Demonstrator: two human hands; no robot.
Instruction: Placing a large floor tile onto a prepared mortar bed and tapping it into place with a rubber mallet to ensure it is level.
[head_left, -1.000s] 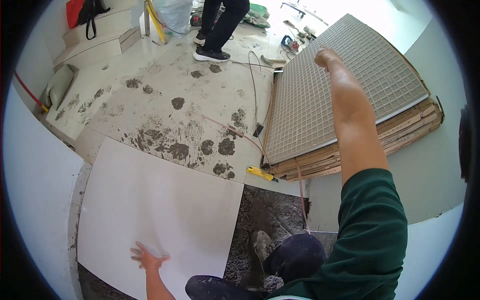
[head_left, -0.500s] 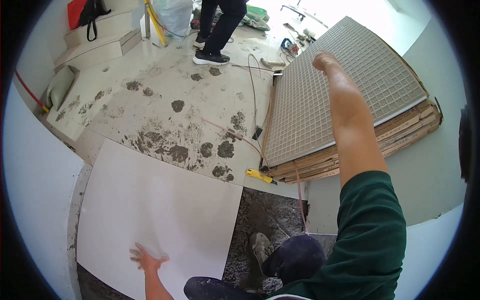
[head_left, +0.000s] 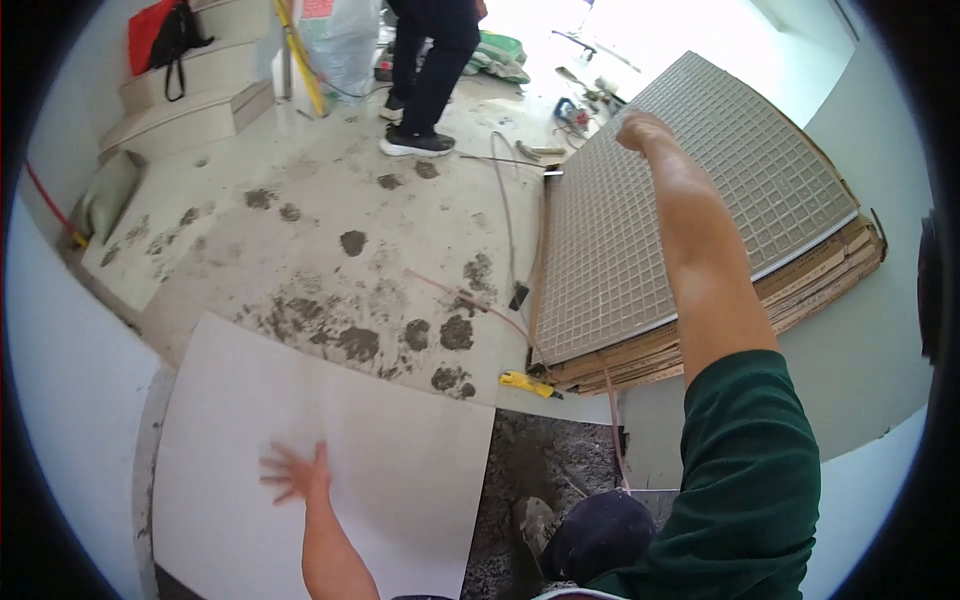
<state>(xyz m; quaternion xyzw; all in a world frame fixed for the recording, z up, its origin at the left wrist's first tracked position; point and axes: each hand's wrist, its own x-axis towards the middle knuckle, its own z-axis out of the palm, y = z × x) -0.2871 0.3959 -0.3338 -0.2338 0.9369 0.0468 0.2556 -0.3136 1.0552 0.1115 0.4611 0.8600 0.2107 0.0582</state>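
My left hand (head_left: 296,470) is slightly blurred, fingers spread over a large white square tile (head_left: 240,410) in the lower left. My right arm stretches out to a stack of tiles (head_left: 780,150) with a gridded face upward, above layers of cardboard. My right hand (head_left: 637,130) is curled on that face near its far left edge; whatever is under the fingers is hidden. A yellow utility knife (head_left: 529,384) lies by the stack's near corner. Dark, rough screed (head_left: 530,455) shows right of the white tile, around my knee.
Cement-smudged flooring (head_left: 250,250) lies ahead, with a pink line (head_left: 452,292) across it. Another person in dark trousers (head_left: 430,90) stands beyond. Steps (head_left: 170,125) with bags (head_left: 150,35), a grey sack (head_left: 110,195), a yellow level (head_left: 305,70) and scattered tools (head_left: 570,115) sit further off.
My left hand has moved forward on the white tile, fingers still spread. My right hand stays on the stack. The whole scene sits slightly lower in the picture.
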